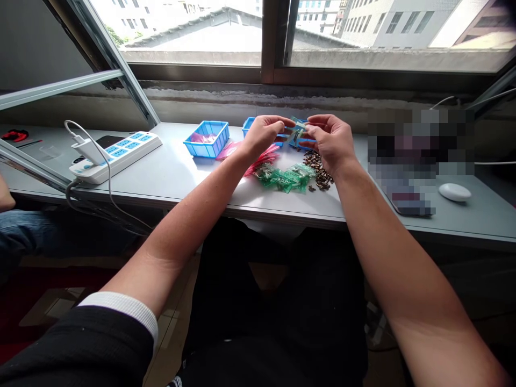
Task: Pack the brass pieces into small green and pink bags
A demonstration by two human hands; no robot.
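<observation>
Both hands are raised over the grey table and pinch one small clear green plastic bag between them. My left hand grips its left edge, my right hand its right edge. Below them lies a heap of small green bags, a pile of small dark brown parts and some pink bags. A blue tray with pink bags stands to the left; a second blue tray shows partly behind my left hand.
A white and blue power strip with a plugged charger and cables lies at the left. A white mouse rests at the right beside a blurred area. A window runs behind the table. Another person's knee shows far left.
</observation>
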